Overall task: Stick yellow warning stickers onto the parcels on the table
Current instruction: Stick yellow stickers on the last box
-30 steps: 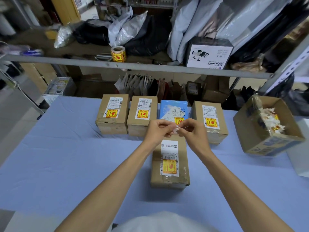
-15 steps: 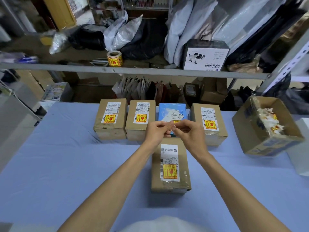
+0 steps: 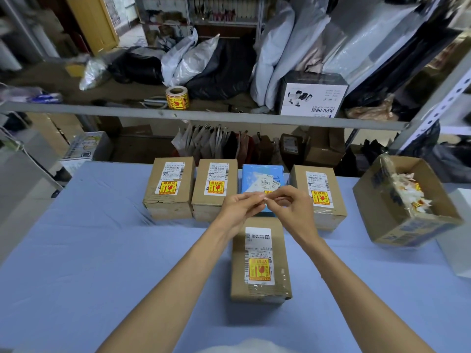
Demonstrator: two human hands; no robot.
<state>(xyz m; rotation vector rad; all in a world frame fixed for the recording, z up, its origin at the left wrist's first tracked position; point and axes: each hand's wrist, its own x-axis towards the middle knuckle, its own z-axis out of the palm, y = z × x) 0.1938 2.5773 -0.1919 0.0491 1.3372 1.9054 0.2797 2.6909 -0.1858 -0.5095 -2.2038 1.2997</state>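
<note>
A brown parcel lies nearest me on the blue table, with a yellow warning sticker on its white label. Behind it stand two brown parcels, a blue parcel and another brown parcel, each with a yellow sticker. My left hand and my right hand meet above the blue parcel. Their fingertips pinch a small pale scrap of paper between them. A roll of yellow stickers sits on the shelf behind.
An open cardboard box with crumpled sticker backings stands tilted at the right edge of the table. A white box sits beside it. A metal shelf rail crosses above the table's far edge, loaded with bags and a boxed product.
Both hands stayed together, pinching the small scrap, and hardly shifted. The view tilted slightly, so the parcels sit lower in the frame.
</note>
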